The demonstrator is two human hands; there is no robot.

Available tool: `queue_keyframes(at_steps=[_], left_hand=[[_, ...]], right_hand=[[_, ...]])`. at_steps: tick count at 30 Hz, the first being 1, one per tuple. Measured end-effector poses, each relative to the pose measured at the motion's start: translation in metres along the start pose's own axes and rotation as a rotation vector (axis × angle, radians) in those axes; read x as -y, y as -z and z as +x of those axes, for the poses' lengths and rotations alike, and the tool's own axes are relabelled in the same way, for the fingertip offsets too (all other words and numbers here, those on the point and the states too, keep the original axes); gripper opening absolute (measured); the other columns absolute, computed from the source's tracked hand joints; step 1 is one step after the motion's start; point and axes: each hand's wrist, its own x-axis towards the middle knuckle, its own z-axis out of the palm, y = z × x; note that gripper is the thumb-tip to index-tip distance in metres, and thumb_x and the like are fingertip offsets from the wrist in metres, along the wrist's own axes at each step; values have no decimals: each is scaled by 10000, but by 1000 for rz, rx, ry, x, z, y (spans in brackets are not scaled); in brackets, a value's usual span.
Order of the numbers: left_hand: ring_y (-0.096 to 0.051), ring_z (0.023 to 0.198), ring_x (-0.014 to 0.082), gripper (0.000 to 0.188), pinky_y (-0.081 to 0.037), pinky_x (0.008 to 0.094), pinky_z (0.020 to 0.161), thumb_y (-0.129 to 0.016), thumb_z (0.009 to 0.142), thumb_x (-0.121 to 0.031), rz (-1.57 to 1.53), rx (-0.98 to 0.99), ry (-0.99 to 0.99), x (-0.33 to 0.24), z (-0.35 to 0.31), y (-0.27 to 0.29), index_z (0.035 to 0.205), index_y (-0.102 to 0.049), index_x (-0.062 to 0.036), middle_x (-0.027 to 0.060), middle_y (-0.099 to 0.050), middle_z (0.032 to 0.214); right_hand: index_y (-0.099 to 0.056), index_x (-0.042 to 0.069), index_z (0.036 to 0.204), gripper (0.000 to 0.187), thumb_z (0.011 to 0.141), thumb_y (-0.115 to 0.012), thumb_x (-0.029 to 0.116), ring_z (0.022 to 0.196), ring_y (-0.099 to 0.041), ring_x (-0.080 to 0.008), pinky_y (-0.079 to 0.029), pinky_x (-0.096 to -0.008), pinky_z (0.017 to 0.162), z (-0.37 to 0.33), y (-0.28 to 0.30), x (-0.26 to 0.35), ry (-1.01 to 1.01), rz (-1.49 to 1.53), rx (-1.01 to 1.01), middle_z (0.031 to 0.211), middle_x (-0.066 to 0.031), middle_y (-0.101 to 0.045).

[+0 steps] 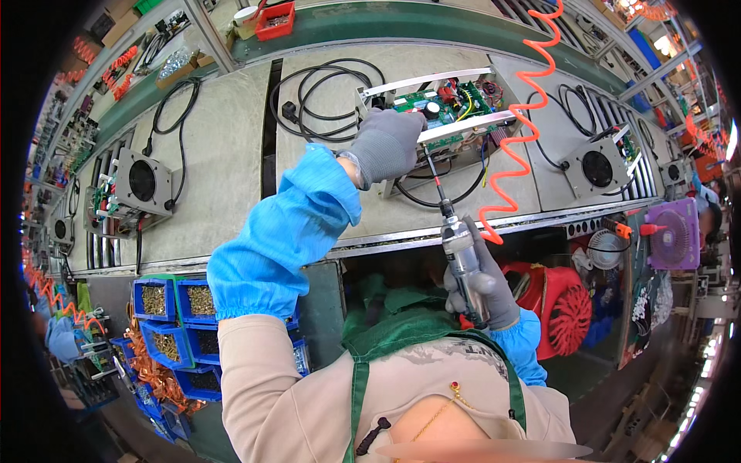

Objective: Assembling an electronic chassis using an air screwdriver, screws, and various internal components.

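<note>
Upper centre: left end of open metal chassis blocked by grey-gloved left hand; space beyond taken by looped black cable. Right of centre: way crossed by coiled orange hose. Left centre: passage left over flat grey worktop.

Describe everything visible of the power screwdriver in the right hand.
The power screwdriver has a thick, silvery, metal-looking body, a dark collar and a long, thin bit with a red band. The gloved right hand grips its body. It slants away from the person and slightly left, its tip by the white rail of the opened unit; whether they touch is unclear.
</note>
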Motion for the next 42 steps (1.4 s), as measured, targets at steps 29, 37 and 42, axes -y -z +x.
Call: queue_keyframes(at_steps=[29,37,42], left_hand=[[-664,784,331,441,-538,406,710,-655,716,-113,-100,-238,-7,-3,-9,-15,1154,-628,-71,174,-674,882],[-662,832,320,384,-535,395,736,-682,705,-115,-126,-345,-6,-2,-12,-22,1087,-657,-75,163,-673,939],[-664,824,313,357,-535,392,739,-698,690,-117,-151,-310,16,-4,-13,-19,1044,-672,-78,143,-679,940]], right_hand=[[-116,241,1518,1072,661,-754,338,495,-582,-182,-548,-328,511,-1,-13,8,-43,-248,-165,802,-125,-560],[-120,234,1518,1089,648,-764,355,482,-562,-180,-529,-315,492,-2,-11,12,-60,-296,-181,794,-123,-558],[-121,223,1517,1095,644,-770,350,484,-563,-179,-518,-310,481,-3,-12,16,-78,-283,-162,789,-124,-560]])
